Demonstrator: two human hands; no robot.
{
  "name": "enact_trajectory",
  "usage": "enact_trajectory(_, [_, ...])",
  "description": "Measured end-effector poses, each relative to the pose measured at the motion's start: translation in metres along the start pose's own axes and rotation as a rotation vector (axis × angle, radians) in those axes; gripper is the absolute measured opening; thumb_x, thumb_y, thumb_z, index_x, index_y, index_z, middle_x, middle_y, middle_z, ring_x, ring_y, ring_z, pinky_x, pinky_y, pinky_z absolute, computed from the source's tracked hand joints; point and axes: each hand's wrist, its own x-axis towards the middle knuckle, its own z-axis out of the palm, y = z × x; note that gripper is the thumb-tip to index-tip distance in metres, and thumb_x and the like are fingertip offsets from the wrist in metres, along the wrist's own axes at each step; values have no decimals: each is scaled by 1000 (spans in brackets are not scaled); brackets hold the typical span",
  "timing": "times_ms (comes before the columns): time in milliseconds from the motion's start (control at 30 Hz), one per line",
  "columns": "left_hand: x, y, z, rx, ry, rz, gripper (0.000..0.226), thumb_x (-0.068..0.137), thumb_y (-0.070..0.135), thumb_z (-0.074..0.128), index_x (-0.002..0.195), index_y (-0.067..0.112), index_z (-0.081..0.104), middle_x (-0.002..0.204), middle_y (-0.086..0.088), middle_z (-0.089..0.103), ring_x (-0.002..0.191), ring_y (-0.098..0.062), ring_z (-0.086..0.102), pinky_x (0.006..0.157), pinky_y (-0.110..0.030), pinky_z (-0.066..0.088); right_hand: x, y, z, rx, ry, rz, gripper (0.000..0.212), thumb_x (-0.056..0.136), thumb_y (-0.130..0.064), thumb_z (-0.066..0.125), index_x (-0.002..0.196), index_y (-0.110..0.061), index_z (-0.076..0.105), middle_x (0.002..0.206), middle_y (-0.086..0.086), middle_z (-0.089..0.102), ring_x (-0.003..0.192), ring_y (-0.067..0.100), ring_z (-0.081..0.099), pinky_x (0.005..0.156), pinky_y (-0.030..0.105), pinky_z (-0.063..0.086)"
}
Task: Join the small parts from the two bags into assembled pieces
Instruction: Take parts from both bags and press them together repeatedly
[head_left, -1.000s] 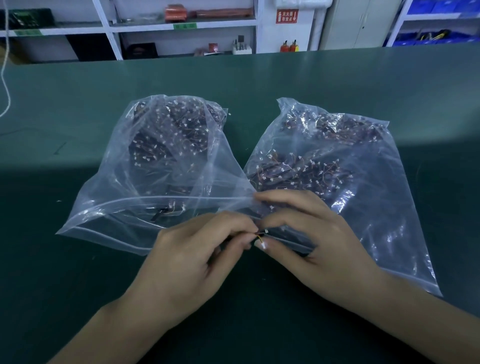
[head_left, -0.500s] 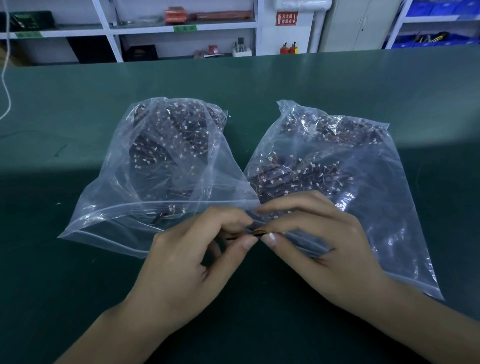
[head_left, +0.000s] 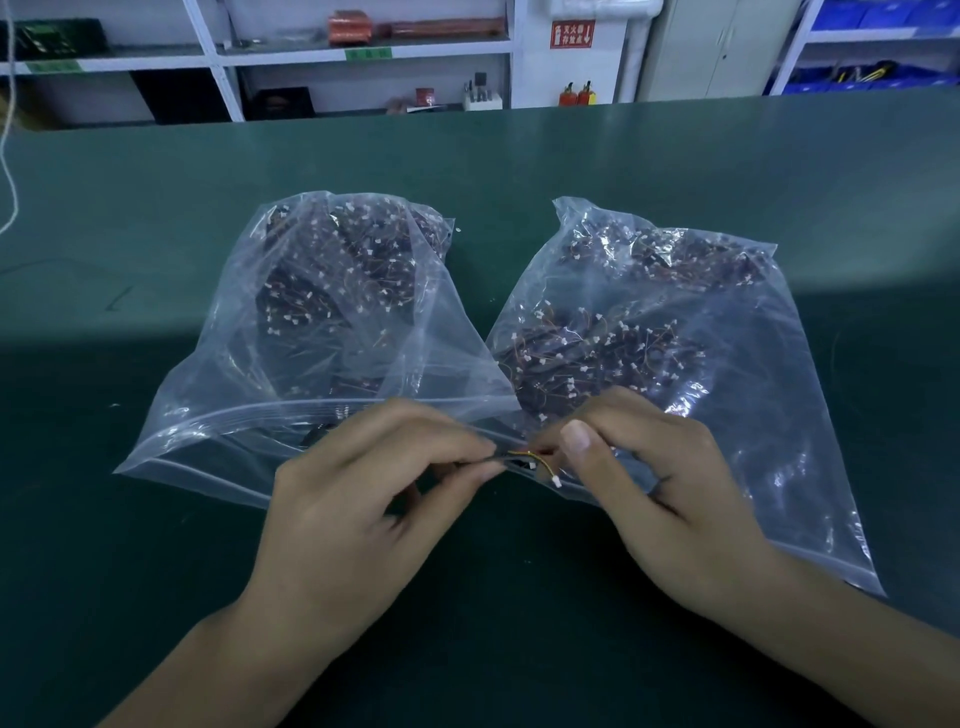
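Two clear zip bags lie side by side on the green table, the left bag (head_left: 332, 332) and the right bag (head_left: 649, 332), each full of small dark parts with thin wires and white plugs. In front of their mouths my left hand (head_left: 363, 499) pinches one end of a small wired part (head_left: 530, 460) between thumb and forefinger. My right hand (head_left: 654, 467) pinches the other end. A yellow-orange wire bows between the fingertips, and a white plug (head_left: 556, 481) hangs below my right thumb.
The green table (head_left: 519, 166) stretches far behind the bags. White shelving (head_left: 358, 52) with boxes and tools stands beyond its far edge, with blue bins (head_left: 883, 47) at the right. A thin white cord (head_left: 10, 171) hangs at the far left.
My two hands have drawn slightly apart, so the wire and its white plug show between the fingertips. The bags have not moved.
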Motion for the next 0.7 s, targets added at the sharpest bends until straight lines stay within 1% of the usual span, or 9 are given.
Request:
enact_trajectory(67, [1, 0, -2, 52, 6, 85, 10, 96, 19, 81, 91, 10, 83, 96, 3, 75, 88, -7, 72, 75, -26, 57, 1, -2, 0, 66, -50, 40, 44, 109, -42, 48, 90, -16, 77, 85, -15, 70, 87, 13, 67, 85, 22, 45])
enact_trajectory(100, [1, -1, -2, 69, 5, 118, 9, 95, 18, 82, 91, 10, 84, 96, 2, 76, 88, -9, 73, 75, -28, 58, 1, -4, 0, 99, -69, 54, 42, 107, -45, 51, 86, -19, 75, 83, -15, 69, 85, 15, 66, 84, 22, 45])
enact_trajectory(167, [0, -1, -2, 80, 0, 143, 9, 95, 19, 82, 93, 11, 85, 98, 2, 76, 89, -12, 74, 73, -31, 59, 2, -5, 1, 138, -86, 67, 31, 102, -42, 61, 82, -23, 73, 80, -15, 68, 81, 15, 65, 81, 21, 44])
enact_trajectory(233, [0, -2, -1, 56, -21, 95, 12, 97, 24, 81, 99, 12, 84, 102, 4, 76, 89, -13, 74, 70, -31, 59, 1, -4, 2, 155, -78, 83, 21, 98, -37, 67, 83, -25, 73, 80, -15, 69, 80, 14, 64, 77, 22, 44])
enact_trajectory(300, [-1, -1, -2, 19, -46, 1, 20, 99, 34, 77, 107, 15, 82, 104, 9, 74, 88, -12, 72, 64, -30, 58, 1, -3, 2, 141, -49, 72, 18, 98, -35, 68, 84, -26, 73, 80, -15, 69, 79, 14, 64, 75, 24, 45])
enact_trajectory(333, [-1, -1, -3, 3, -62, -37, 21, 100, 36, 74, 107, 17, 81, 102, 12, 72, 85, -11, 70, 62, -30, 56, 1, -2, 2, 118, -35, 51, 18, 98, -34, 69, 84, -24, 73, 80, -16, 68, 79, 13, 65, 75, 24, 45])
enact_trajectory(400, [-2, -1, -3, -4, -111, -65, 19, 103, 32, 67, 98, 19, 79, 93, 15, 69, 80, -12, 67, 59, -32, 52, 2, -2, 3, 52, -20, -17, 18, 97, -31, 71, 83, -20, 74, 81, -15, 68, 80, 12, 65, 78, 23, 46])
enact_trajectory(500, [-2, -1, -1, 16, -150, -66, 24, 104, 27, 62, 86, 17, 73, 83, 15, 63, 73, -9, 61, 56, -35, 48, 1, -1, 3, -3, -27, -79, 17, 98, -27, 71, 86, -17, 75, 84, -14, 69, 83, 11, 66, 82, 24, 47])
enact_trajectory(700, [-2, 1, -1, 7, -130, -88, 24, 104, 28, 61, 83, 19, 69, 79, 16, 59, 71, -8, 58, 55, -34, 46, 1, -1, 3, 10, -54, -79, 14, 99, -22, 69, 90, -14, 76, 87, -11, 71, 86, 16, 67, 84, 26, 48])
